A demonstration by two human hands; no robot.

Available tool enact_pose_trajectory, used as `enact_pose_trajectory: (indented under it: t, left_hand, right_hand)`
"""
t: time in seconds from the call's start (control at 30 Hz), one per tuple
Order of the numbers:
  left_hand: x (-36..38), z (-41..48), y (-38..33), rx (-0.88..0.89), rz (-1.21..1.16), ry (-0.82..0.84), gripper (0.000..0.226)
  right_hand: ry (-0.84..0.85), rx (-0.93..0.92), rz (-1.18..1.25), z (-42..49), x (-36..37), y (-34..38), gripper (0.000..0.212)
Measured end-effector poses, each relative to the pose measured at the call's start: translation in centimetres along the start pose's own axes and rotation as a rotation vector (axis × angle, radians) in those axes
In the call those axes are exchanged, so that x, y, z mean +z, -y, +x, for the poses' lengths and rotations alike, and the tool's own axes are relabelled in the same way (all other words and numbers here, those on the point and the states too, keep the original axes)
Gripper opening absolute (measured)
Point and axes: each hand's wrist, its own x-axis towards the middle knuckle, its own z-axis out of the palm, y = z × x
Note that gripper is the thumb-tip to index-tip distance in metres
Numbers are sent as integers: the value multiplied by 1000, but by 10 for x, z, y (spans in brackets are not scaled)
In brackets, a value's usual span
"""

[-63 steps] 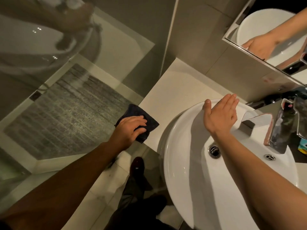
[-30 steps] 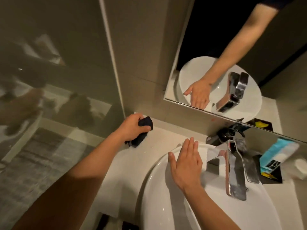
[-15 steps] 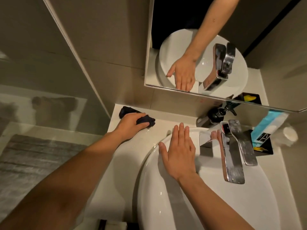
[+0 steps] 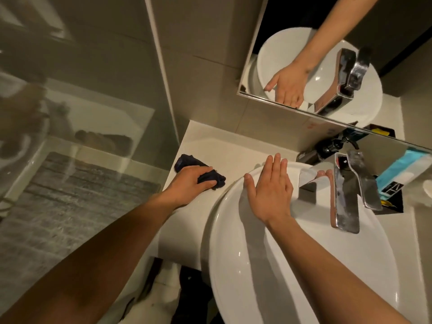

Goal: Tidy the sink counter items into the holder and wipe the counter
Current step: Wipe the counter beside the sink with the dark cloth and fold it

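The left hand (image 4: 189, 183) is pinching a dark cloth (image 4: 205, 174) flat against the counter (image 4: 224, 148) to wipe it, while the right hand (image 4: 268, 192), fingers spread, is bracing on the basin (image 4: 233, 242) rim.

Head camera, looking steeply down over a bathroom sink corner.

There is one view only, wide-angle, worn on the person's head and close above the basin (image 4: 233, 265), so no second view shares the scene. It faces forward and down toward the back wall: both forearms run in from the bottom edge, the left hand (image 4: 187, 183) lies left of centre on the counter (image 4: 210, 141), and the right hand (image 4: 268, 192) sits near the middle on the basin's rim. The tap (image 4: 346, 197) stands right of centre, the mirror (image 4: 327, 31) fills the upper right, and a glass panel (image 4: 81, 113) takes the left side. Straight edges bend toward the frame's borders.
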Motion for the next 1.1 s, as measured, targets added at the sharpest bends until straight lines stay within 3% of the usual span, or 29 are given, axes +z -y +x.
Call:
enact_pose_trajectory:
  t: [0.3,0.6,0.7,0.8,0.93,1.1]
  left_hand:
    - [27,-99,18,-66,-67,-116,42]
    - [77,-205,39,-152,-57,-250,55]
    - [97,-238,42,-231,-110,-256,48]
    - [105,-262,31,-366,-272,-266,12]
    - [90,-270,14,-394,-420,-422,19]
    - [36,-223,-19,-348,-581,-531,13]
  right_hand:
    - [18,-20,28,0,-1,-3,85]
    - [25,-47,27,-1,-3,-4,86]
    - [41,-58,17,0,-3,-6,87]
    - [52,-71,18,-1,-5,-7,88]
    - [63,-92,8,-2,-7,-10,87]
    - [92,-89,6,-2,-10,-11,88]
